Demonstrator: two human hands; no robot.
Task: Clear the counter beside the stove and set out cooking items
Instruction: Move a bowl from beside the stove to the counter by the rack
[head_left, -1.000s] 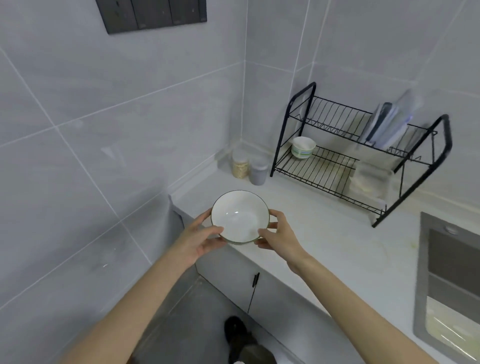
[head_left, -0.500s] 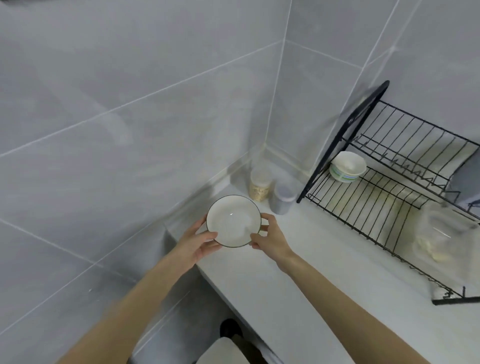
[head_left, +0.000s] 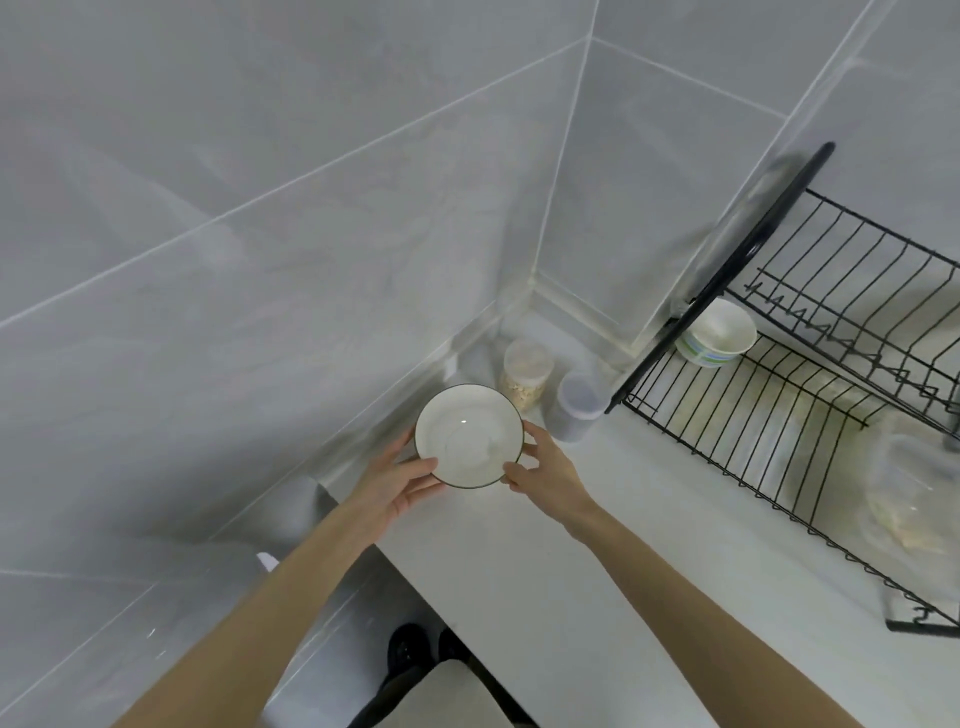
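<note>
Worktop (head_left: 597, 561), pale and matt, fills a corner of a room walled in large grey tiles (head_left: 260, 312) with thin white joints; a light sealant line runs where wall and worktop meet. A yellowish stain shows on the surface under the rack.

A white bowl (head_left: 469, 435) with a thin dark rim is held over the worktop's left end, near the back left corner. Whether its base touches the surface I cannot tell. The left hand (head_left: 392, 486) has a closed grip on the bowl's near left rim, thumb on top. The right hand (head_left: 545, 475) grips the right rim with curled fingers.

Just behind the bowl, in the back corner, stands a clear jar (head_left: 525, 374) partly filled with pale flakes. A grey canister (head_left: 574, 408) stands beside it on the right.

A black wire rack (head_left: 779, 415) with two tiers takes up the right back part of the worktop. A striped bowl (head_left: 717, 332) sits at the left end of its lower tier, and a clear tub (head_left: 914, 493) lies further right on the same tier. A pale mark on the rack's frame is too blurred to read.

Dark shoes (head_left: 409, 646) show below the worktop's front edge.
</note>
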